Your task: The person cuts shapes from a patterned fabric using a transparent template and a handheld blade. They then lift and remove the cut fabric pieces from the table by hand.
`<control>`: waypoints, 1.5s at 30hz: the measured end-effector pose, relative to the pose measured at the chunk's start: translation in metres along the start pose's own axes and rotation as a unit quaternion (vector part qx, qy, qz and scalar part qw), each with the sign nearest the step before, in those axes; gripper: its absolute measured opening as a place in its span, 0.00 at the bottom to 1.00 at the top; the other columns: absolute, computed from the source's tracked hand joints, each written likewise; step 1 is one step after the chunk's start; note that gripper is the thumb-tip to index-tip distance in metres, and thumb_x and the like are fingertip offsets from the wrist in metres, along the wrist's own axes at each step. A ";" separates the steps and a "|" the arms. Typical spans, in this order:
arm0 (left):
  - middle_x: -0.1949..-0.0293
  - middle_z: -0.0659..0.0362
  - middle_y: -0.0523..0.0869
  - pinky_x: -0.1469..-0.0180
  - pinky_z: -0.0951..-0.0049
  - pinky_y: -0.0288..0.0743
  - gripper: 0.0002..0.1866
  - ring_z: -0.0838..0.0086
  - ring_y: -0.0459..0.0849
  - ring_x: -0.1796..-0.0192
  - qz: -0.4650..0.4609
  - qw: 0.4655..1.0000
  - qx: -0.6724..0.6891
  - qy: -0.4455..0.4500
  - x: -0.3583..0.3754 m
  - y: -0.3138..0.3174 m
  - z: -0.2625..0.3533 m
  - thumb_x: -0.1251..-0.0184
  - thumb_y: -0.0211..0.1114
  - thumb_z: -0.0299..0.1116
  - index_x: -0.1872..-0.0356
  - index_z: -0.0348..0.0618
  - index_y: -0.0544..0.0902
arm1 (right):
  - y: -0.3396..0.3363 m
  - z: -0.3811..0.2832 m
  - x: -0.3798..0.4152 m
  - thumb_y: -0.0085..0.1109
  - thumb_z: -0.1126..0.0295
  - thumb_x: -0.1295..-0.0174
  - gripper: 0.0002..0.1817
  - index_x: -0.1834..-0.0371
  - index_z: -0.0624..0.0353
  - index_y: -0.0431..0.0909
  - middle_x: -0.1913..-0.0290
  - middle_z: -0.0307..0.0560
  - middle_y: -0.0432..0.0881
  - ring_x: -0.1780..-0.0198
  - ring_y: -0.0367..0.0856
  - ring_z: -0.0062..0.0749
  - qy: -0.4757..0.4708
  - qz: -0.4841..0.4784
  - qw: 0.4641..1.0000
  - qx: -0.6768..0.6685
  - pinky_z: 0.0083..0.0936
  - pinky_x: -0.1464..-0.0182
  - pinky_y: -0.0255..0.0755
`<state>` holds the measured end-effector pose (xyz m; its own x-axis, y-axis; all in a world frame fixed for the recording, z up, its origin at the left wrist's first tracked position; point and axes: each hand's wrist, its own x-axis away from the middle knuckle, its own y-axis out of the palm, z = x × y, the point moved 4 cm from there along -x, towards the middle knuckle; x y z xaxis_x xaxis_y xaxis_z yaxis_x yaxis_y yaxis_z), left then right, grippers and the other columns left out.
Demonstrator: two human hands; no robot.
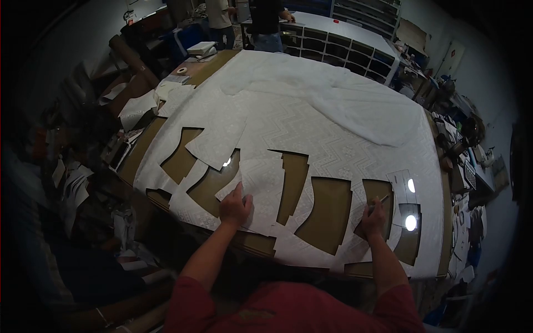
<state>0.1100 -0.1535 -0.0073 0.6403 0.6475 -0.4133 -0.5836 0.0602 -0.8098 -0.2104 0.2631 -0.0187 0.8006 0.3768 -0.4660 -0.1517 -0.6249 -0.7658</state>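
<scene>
White patterned fabric [277, 119] covers the large table, with several shaped openings cut through it that bare a brown board [325, 216]. My left hand [236, 208] rests on a cut fabric piece [261, 180], index finger stretched forward and thumb apart. My right hand [374, 221] is over one of the openings on the right, its fingers closed around a thin pen-like tool [384, 198]; its exact kind is too small to tell. Another cut fabric piece [219, 141] lies farther up on the left. A clear, shiny sheet [410, 208] with bright reflections lies right of my right hand.
Bunched white fabric [355, 119] lies across the far part of the table. A roll of tape [181, 71] and stacked papers [201, 49] are at the far left. Two people [266, 25] stand beyond, near a white table with cubbyholes [344, 44]. Clutter lines both sides.
</scene>
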 end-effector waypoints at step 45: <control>0.58 0.45 0.90 0.56 0.50 0.84 0.25 0.48 0.90 0.57 0.003 1.000 0.009 -0.019 -0.001 -0.001 -0.001 0.31 0.69 0.46 0.42 0.40 0.78 | 0.003 0.005 -0.002 0.63 0.67 0.29 0.24 0.32 0.61 0.72 0.42 0.62 0.82 0.40 0.81 0.62 -0.021 -0.021 0.999 0.041 0.49 0.39 0.76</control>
<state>0.1102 -0.1550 -0.0067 0.6175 0.6764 -0.4016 -0.5968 0.0702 -0.7993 -0.2148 0.2636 -0.0224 0.7827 0.4309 -0.4490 -0.1664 -0.5503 -0.8182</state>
